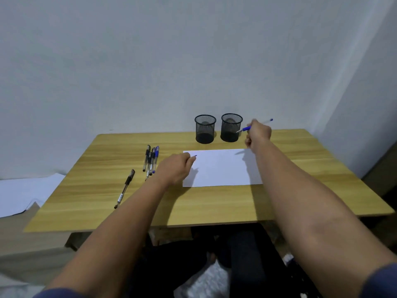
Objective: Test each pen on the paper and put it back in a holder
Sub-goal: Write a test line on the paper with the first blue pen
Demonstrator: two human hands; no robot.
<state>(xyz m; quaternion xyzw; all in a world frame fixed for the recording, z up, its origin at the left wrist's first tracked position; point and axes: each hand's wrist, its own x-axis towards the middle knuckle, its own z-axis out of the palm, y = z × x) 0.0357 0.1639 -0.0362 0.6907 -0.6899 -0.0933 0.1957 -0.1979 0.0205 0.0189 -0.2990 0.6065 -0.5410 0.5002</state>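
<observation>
My right hand (258, 134) grips a blue pen (245, 128) in the air, its tip pointing left at the right mesh holder (231, 127). A second black mesh holder (205, 128) stands just left of it. White paper (221, 168) lies flat in front of the holders. My left hand (175, 168) rests at the paper's left edge and pinches a small blue pen cap (195, 156). Several pens (151, 160) lie in a bunch left of the paper, and one black pen (125, 188) lies apart, nearer to me.
The wooden table (300, 186) stands against a pale wall. White sheets (23, 194) lie on the floor to the left. My legs show under the table's front edge.
</observation>
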